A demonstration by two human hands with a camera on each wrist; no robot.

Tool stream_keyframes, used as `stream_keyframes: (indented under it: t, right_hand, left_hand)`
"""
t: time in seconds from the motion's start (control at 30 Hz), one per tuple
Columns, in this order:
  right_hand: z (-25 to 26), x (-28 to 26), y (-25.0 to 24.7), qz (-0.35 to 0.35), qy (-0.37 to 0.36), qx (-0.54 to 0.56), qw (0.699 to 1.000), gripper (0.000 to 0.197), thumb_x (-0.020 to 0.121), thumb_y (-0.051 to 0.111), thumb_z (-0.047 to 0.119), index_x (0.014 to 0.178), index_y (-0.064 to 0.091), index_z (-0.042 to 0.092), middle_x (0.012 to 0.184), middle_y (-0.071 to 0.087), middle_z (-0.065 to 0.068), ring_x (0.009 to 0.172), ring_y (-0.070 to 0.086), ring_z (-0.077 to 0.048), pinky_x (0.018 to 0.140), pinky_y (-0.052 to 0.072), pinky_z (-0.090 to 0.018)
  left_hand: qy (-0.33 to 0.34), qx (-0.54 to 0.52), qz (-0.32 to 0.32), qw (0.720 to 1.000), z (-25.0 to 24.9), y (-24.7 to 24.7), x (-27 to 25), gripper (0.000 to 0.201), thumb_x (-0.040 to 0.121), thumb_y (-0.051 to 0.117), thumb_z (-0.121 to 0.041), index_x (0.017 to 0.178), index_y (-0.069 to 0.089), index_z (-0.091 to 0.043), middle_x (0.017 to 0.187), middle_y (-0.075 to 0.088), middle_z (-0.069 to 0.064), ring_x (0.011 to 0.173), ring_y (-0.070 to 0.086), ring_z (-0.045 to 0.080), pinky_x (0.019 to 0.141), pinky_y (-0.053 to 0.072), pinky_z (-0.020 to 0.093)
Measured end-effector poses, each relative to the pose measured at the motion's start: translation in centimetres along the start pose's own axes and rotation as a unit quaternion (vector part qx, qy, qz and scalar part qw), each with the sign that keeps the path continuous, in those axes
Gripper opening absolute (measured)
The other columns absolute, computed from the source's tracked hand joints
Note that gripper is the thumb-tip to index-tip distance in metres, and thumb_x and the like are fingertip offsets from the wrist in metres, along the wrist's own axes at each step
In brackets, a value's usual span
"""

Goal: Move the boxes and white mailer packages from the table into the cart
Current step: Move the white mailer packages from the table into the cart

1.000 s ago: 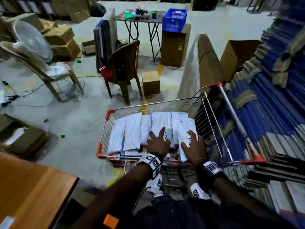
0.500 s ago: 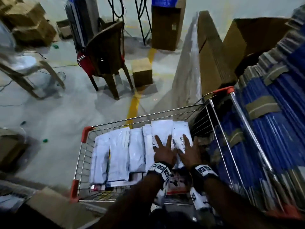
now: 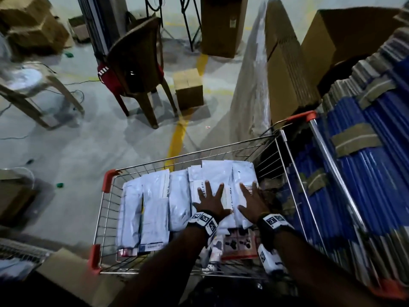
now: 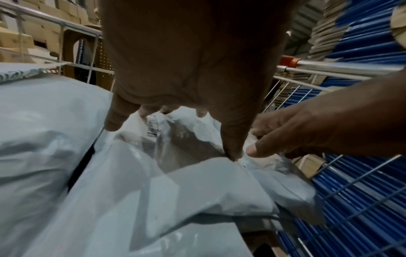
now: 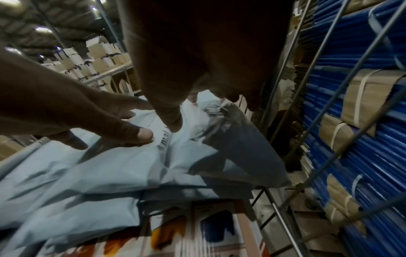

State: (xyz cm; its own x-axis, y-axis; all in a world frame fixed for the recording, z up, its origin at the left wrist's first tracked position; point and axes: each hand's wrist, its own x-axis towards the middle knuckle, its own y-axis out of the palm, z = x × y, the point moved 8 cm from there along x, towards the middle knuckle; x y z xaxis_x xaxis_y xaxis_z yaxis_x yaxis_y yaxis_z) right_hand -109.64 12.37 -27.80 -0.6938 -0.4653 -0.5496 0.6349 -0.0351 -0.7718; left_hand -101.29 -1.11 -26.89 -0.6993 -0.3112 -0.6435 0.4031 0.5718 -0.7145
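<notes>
Left hand (image 3: 210, 201) and right hand (image 3: 252, 201), now nearer together, pressing flat, fingers spread, gripping nothing, settling white plastic mailer packages (image 3: 155, 196) in chrome wire cart (image 3: 106, 209).

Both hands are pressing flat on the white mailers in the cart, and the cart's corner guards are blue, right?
Not quite: the corner guards are red-orange, as the head view shows. The rest holds: left hand and right hand press flat on the mailers in the cart.
</notes>
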Motion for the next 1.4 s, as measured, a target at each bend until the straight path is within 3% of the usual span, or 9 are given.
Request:
stream_keyframes:
  t: [0.23,0.47,0.6,0.73,0.87,1.0,1.13,1.23,1.4]
  right_hand:
    - [2.7,-5.1,-2.2,-0.06,-0.027,0.072,0.995,0.077,0.093,0.056,0.032,0.154,0.01,0.031,0.161,-0.012,-0.015,0.149,0.0,-0.034,0.119,0.019,-0.043]
    - [6.4,-13.6,-3.1,-0.124,-0.08,0.094,0.985,0.065,0.093,0.057,0.033,0.151,0.027,0.033,0.162,0.001,-0.012,0.149,0.009,-0.029,0.115,0.024,-0.037]
    - [7.8,-19.4,-1.6,-0.148,-0.114,0.104,0.977,0.062,0.09,0.06,0.033,0.147,0.035,0.036,0.162,0.007,-0.01,0.147,0.02,-0.03,0.113,0.031,-0.039]
    - [8.9,-25.0,1.2,-0.144,-0.157,0.098,0.972,0.062,0.087,0.062,0.032,0.145,0.04,0.032,0.159,0.014,-0.015,0.145,0.025,-0.031,0.115,0.03,-0.037]
    - [10.4,-29.6,4.5,-0.147,-0.193,0.123,0.962,0.062,0.077,0.053,0.044,0.137,0.049,0.031,0.153,0.026,-0.011,0.141,0.032,-0.03,0.115,0.031,-0.038]
    - [12.7,-34.8,8.2,-0.122,-0.197,0.133,0.964,0.06,0.082,0.065,0.024,0.14,0.048,0.025,0.156,0.021,-0.017,0.14,0.033,-0.031,0.114,0.031,-0.032]
    - [15.9,-39.0,10.6,-0.102,-0.227,0.126,0.96,0.059,0.085,0.063,0.024,0.142,0.046,0.024,0.154,0.023,-0.015,0.142,0.03,-0.028,0.114,0.025,-0.026]
    - [18.7,-40.9,12.6,-0.108,-0.255,0.12,0.953,0.061,0.078,0.056,0.038,0.138,0.047,0.031,0.151,0.03,-0.011,0.14,0.035,-0.029,0.113,0.033,-0.039]
    - [23.6,-45.3,15.7,-0.093,-0.296,0.08,0.947,0.056,0.086,0.062,0.03,0.14,0.047,0.029,0.153,0.028,-0.012,0.141,0.033,-0.028,0.111,0.033,-0.034]
  left_hand:
    - [0.046,-0.041,-0.078,0.995,-0.3,-2.8,-4.3,0.089,0.088,0.063,-0.049,0.154,0.003,-0.039,0.161,-0.019,0.014,0.149,-0.002,0.04,0.114,0.025,0.056]
    - [0.049,-0.15,-0.169,0.973,3.0,-3.8,-12.8,0.082,0.088,0.065,-0.047,0.154,0.018,-0.032,0.162,-0.005,0.018,0.15,0.004,0.031,0.118,0.021,0.041]
    - [0.055,-0.215,-0.238,0.946,5.6,-2.2,-19.7,0.075,0.088,0.065,-0.045,0.151,0.028,-0.028,0.16,0.01,0.02,0.15,0.011,0.027,0.116,0.024,0.038]
    - [0.053,-0.227,-0.303,0.924,8.2,1.2,-26.9,0.066,0.087,0.07,-0.033,0.144,0.043,-0.014,0.147,0.036,0.023,0.143,0.028,0.033,0.111,0.028,0.035]
    - [0.043,-0.24,-0.314,0.917,10.9,5.1,-32.0,0.067,0.074,0.066,-0.044,0.133,0.054,-0.015,0.13,0.053,0.016,0.124,0.049,0.033,0.105,0.04,0.039]
    - [0.043,-0.231,-0.334,0.913,13.5,7.5,-37.8,0.058,0.079,0.07,-0.029,0.134,0.053,-0.019,0.136,0.05,0.013,0.129,0.044,0.028,0.102,0.031,0.024]
    - [0.001,-0.228,-0.335,0.914,16.6,8.7,-42.2,0.06,0.086,0.069,-0.03,0.141,0.046,-0.017,0.135,0.05,0.012,0.132,0.039,0.027,0.104,0.035,0.032]
    - [-0.019,-0.24,-0.343,0.908,19.3,9.8,-45.5,0.061,0.089,0.066,-0.036,0.144,0.042,-0.021,0.139,0.046,0.011,0.135,0.035,0.026,0.105,0.035,0.035]
    - [-0.067,-0.265,-0.375,0.886,25.0,11.5,-50.9,0.062,0.089,0.066,-0.039,0.144,0.043,-0.022,0.144,0.044,0.008,0.137,0.036,0.023,0.106,0.037,0.034]
